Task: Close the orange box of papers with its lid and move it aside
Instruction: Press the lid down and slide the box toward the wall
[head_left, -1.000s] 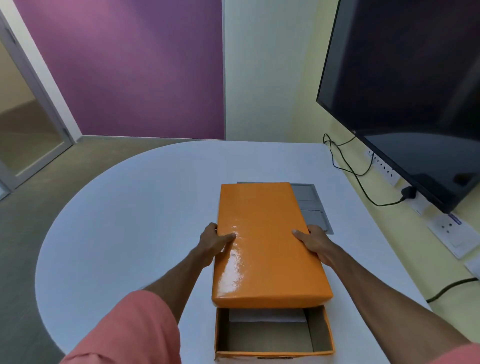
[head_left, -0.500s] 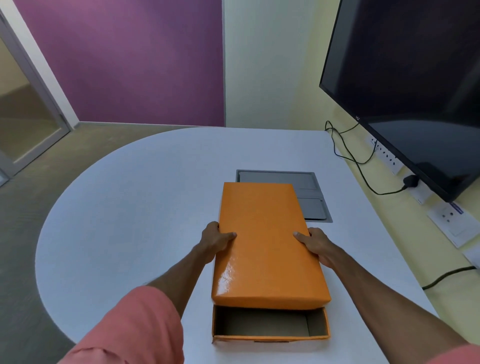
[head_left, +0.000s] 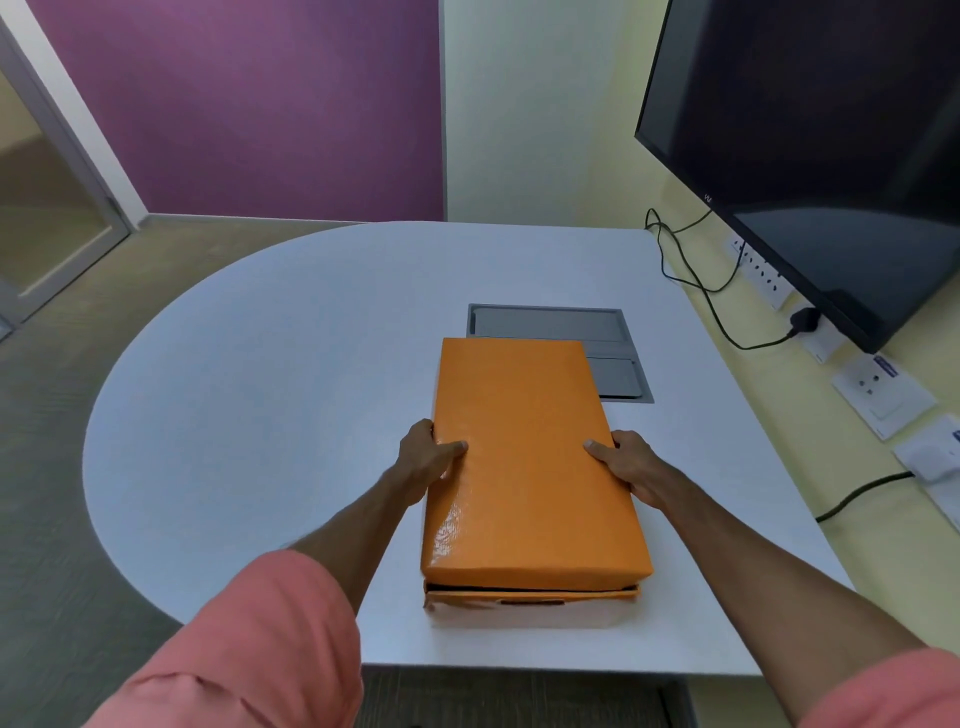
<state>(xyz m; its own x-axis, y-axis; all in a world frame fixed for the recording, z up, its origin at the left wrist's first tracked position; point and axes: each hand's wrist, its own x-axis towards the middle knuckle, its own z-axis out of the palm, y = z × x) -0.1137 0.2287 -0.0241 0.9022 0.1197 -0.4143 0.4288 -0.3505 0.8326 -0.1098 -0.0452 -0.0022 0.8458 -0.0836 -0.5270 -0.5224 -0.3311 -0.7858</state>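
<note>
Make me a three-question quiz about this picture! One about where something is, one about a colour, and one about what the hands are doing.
1. Where is the grey panel?
A. in the table behind the lid
B. on the floor
C. on top of the lid

2. What colour is the lid?
A. blue
B. orange
C. green

3. What are the hands doing?
A. pointing at the screen
B. resting flat on the table
C. holding the lid by its sides

Answers:
1 A: the panel sits in the table, beyond the lid's far edge.
2 B: its whole top is orange.
3 C: the left hand and right hand grip opposite long edges, over the box.
</note>
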